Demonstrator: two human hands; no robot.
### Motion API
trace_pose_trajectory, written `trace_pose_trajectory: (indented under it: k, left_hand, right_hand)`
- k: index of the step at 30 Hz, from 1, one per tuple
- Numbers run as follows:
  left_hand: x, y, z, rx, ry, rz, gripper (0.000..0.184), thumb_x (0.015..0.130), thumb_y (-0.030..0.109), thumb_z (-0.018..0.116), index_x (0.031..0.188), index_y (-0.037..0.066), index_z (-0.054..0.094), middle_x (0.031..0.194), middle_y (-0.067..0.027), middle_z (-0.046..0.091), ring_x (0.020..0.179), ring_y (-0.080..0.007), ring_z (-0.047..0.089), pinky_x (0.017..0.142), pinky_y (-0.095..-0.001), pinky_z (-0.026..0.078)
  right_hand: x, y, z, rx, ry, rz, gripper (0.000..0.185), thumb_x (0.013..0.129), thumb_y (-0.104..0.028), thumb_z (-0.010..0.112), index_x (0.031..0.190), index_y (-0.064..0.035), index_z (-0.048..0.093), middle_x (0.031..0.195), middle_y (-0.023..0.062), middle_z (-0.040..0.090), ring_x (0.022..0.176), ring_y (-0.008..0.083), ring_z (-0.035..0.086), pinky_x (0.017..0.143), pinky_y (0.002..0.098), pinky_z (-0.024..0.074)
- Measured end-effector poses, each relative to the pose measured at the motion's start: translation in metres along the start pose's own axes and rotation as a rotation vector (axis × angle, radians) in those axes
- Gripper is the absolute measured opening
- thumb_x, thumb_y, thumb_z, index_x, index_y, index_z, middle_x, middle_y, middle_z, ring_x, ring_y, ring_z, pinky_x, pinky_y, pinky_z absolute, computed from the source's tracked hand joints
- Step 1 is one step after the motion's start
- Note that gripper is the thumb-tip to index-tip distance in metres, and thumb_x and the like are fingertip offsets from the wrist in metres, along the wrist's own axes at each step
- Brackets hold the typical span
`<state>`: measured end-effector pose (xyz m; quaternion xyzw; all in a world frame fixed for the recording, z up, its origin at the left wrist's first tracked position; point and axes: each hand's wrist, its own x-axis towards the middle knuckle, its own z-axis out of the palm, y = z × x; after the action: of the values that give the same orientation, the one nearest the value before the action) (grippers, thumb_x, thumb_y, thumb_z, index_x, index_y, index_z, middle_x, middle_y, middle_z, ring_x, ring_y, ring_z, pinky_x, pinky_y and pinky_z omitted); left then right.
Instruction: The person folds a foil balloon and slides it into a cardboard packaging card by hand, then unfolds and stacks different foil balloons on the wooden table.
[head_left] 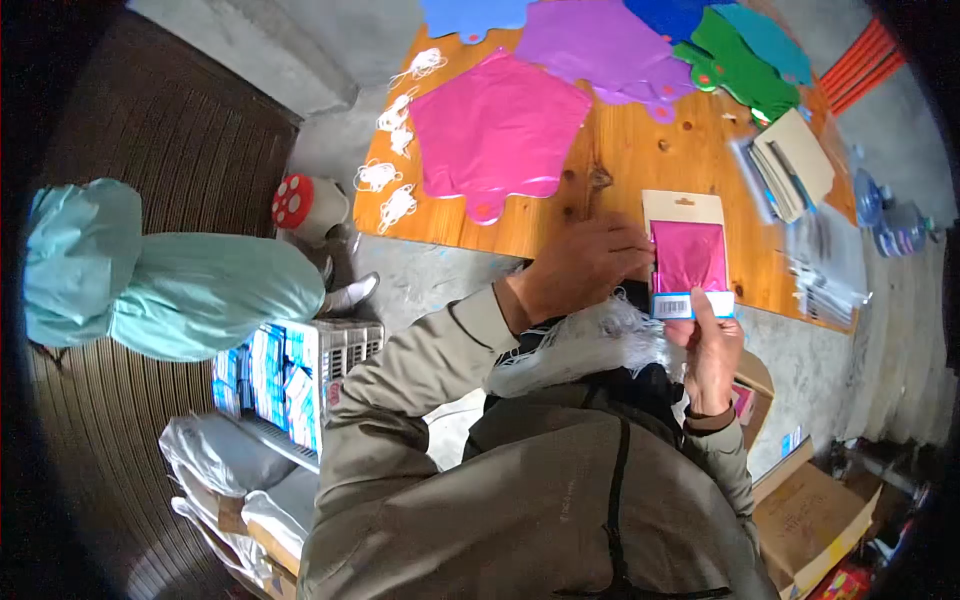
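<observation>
Between the two hands, a flat pink packet (690, 255) with a pale hanging card is standing out over the table's near edge; whether its upper end is resting on the wood, I cannot tell. The right hand (713, 358) is pinching its lower end, thumb in front and fingers behind. The left hand (595, 252) is curving its fingers at the packet's left edge; whether they are touching or gripping it, I cannot tell. With the sure hold lying only at the bottom, a sideways push from the left could be twisting the packet or bending its card. Just below the hands, frayed white material (635, 345) is trailing loose strands that could be snagging on the fingers or the packet.

Beyond the left hand, a pink foil star (500, 130) is lying on the wooden table (650, 145); a dragging sleeve could be creasing it. Farther left, white string coils (397, 208) are lying near the edge, where a brush could be tangling or dropping them. Beyond the right hand, clear bags (828, 255) are lying at the far-right edge and, being slippery, could be sliding off.
</observation>
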<state>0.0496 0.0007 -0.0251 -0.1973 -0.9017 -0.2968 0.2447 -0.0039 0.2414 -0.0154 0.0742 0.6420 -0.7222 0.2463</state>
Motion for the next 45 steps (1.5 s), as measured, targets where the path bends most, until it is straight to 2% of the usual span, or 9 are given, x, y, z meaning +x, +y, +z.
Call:
trace_pose_trajectory:
  k: [9, 15, 21, 24, 27, 32, 38, 41, 45]
  left_hand:
    - [0.006, 0.000, 0.000, 0.050, -0.059, 0.039, 0.029, 0.084, 0.009, 0.070, 0.113, 0.008, 0.069, 0.116, -0.0076, 0.072, 0.113, -0.0289, 0.067, 0.098, -0.0413, 0.055]
    - [0.008, 0.009, -0.011, -0.182, -0.054, -0.225, 0.037, 0.086, 0.015, 0.074, 0.122, 0.008, 0.066, 0.127, -0.0119, 0.068, 0.120, -0.0343, 0.065, 0.098, -0.0480, 0.055]
    - [0.025, 0.016, -0.009, 0.120, -0.266, 0.025, 0.058, 0.087, 0.020, 0.075, 0.140, 0.003, 0.058, 0.148, -0.0188, 0.055, 0.137, -0.0395, 0.052, 0.116, -0.0502, 0.043]
    - [0.019, 0.018, -0.006, 0.162, -0.299, -0.022, 0.058, 0.089, 0.022, 0.072, 0.140, 0.000, 0.057, 0.150, -0.0183, 0.053, 0.144, -0.0372, 0.046, 0.123, -0.0498, 0.032]
    - [0.015, 0.021, -0.007, 0.226, -0.343, -0.023, 0.061, 0.090, 0.021, 0.071, 0.144, -0.002, 0.054, 0.154, -0.0182, 0.050, 0.146, -0.0358, 0.044, 0.123, -0.0501, 0.033]
    - [0.013, 0.028, -0.011, 0.199, -0.349, -0.067, 0.061, 0.084, -0.001, 0.064, 0.144, -0.001, 0.054, 0.156, -0.0187, 0.048, 0.151, -0.0347, 0.040, 0.124, -0.0515, 0.031]
    - [0.035, 0.023, -0.032, 0.089, -0.307, -0.027, 0.048, 0.082, 0.003, 0.070, 0.129, -0.003, 0.065, 0.131, -0.0198, 0.068, 0.125, -0.0364, 0.065, 0.110, -0.0474, 0.050]
    - [0.090, 0.040, -0.039, 0.070, -0.249, -0.054, 0.035, 0.088, 0.006, 0.072, 0.123, 0.000, 0.068, 0.118, -0.0182, 0.072, 0.108, -0.0384, 0.071, 0.094, -0.0442, 0.058]
    - [0.156, 0.031, 0.018, 0.026, -0.225, 0.208, 0.030, 0.088, 0.008, 0.072, 0.117, 0.001, 0.068, 0.113, -0.0179, 0.071, 0.104, -0.0393, 0.068, 0.087, -0.0444, 0.058]
  right_hand:
    - [-0.002, -0.001, 0.002, 0.073, 0.006, -0.025, 0.025, 0.097, -0.019, 0.077, 0.099, 0.0056, 0.073, 0.087, 0.0163, 0.077, 0.066, 0.0226, 0.075, 0.060, 0.0334, 0.0644]
    - [-0.004, -0.006, 0.005, 0.087, 0.010, 0.014, 0.023, 0.097, -0.019, 0.077, 0.101, 0.0042, 0.075, 0.088, 0.0155, 0.078, 0.068, 0.0216, 0.076, 0.061, 0.0330, 0.0648]
    - [-0.005, -0.005, 0.006, 0.078, -0.011, 0.026, 0.023, 0.099, -0.020, 0.075, 0.106, 0.0018, 0.073, 0.091, 0.0125, 0.078, 0.071, 0.0189, 0.076, 0.064, 0.0314, 0.0642]
    - [-0.006, -0.005, 0.008, 0.091, 0.010, 0.009, 0.024, 0.098, -0.020, 0.076, 0.099, 0.0043, 0.075, 0.086, 0.0129, 0.077, 0.067, 0.0182, 0.075, 0.060, 0.0304, 0.0637]
    - [-0.003, 0.004, 0.004, 0.111, 0.016, -0.005, 0.023, 0.097, -0.020, 0.077, 0.092, 0.0017, 0.076, 0.079, 0.0094, 0.075, 0.065, 0.0168, 0.074, 0.058, 0.0296, 0.0621]
    - [-0.005, 0.001, 0.006, 0.122, 0.016, 0.027, 0.020, 0.098, -0.019, 0.075, 0.095, 0.0007, 0.076, 0.083, 0.0100, 0.077, 0.066, 0.0157, 0.074, 0.058, 0.0289, 0.0613]
    - [-0.006, 0.006, 0.008, 0.260, -0.033, 0.022, 0.019, 0.099, -0.018, 0.073, 0.101, 0.0007, 0.076, 0.088, 0.0082, 0.078, 0.067, 0.0145, 0.074, 0.060, 0.0276, 0.0614]
    - [-0.003, 0.008, 0.003, 0.186, -0.075, -0.012, 0.022, 0.100, -0.018, 0.073, 0.103, 0.0036, 0.076, 0.094, 0.0132, 0.079, 0.071, 0.0196, 0.076, 0.062, 0.0310, 0.0643]
    - [0.006, 0.023, 0.002, 0.072, -0.059, -0.041, 0.024, 0.099, -0.020, 0.073, 0.100, 0.0038, 0.075, 0.088, 0.0109, 0.077, 0.070, 0.0161, 0.074, 0.061, 0.0308, 0.0621]
